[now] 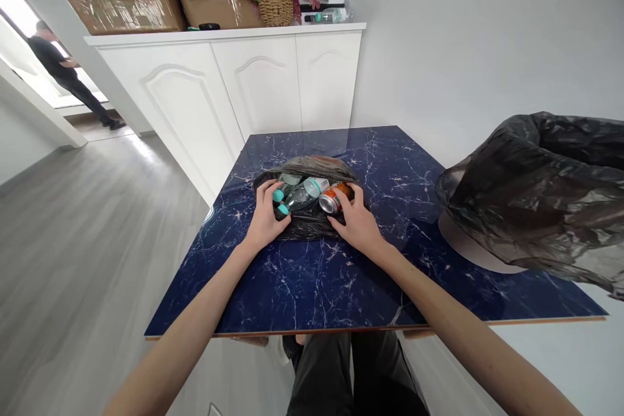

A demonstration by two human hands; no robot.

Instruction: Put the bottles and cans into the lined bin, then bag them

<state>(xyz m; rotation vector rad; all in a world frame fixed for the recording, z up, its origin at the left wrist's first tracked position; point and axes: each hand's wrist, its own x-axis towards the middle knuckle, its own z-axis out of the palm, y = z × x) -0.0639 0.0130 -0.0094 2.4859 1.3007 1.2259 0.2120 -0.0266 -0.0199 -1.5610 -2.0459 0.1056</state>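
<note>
A small black plastic bag (312, 226) lies open on the dark blue marble-patterned table (341, 279). Inside it I see clear plastic bottles with teal caps (299, 195) and an orange drink can (334, 197). My left hand (266, 216) grips the bag's left edge, fingers curled beside the teal caps. My right hand (355, 220) grips the bag's right edge, fingers closed just below the can.
A bin lined with a large black bag (536, 195) stands at the table's right side. Behind the table is a white cabinet (253, 84) carrying cardboard boxes, a flower basket (275, 3) and a bottle. A person (63, 71) stands in the doorway far left.
</note>
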